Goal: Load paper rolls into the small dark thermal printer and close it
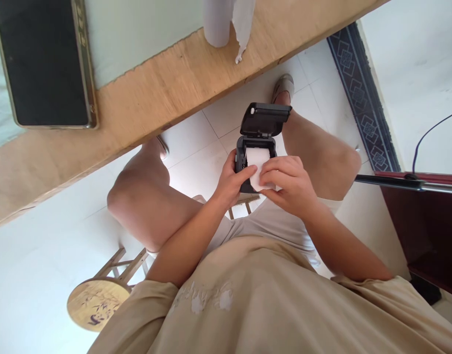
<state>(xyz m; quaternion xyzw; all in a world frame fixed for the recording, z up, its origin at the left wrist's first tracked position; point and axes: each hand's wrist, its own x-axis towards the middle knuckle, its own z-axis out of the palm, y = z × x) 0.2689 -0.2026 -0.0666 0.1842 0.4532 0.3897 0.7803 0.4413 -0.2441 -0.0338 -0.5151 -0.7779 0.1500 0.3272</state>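
Note:
A small black portable receipt printer (240,147) is held above my lap, its hinged lid (265,119) raised. White paper (258,156) lies across the printer's open bay and runs toward me over its front edge. My left hand (231,179) grips the printer's left side, thumb over the front by the paper. With bent fingers my right hand (285,182) pinches the paper's near end at the front right of the printer. The fingertips under the paper are hidden.
A wooden table (167,83) fills the upper left. On it lie a phone (42,59) and a white paper roll (216,22) with a torn strip. A round stool (97,302) stands at lower left. To the right are a metal pole (432,186) and a dark red cabinet (406,221).

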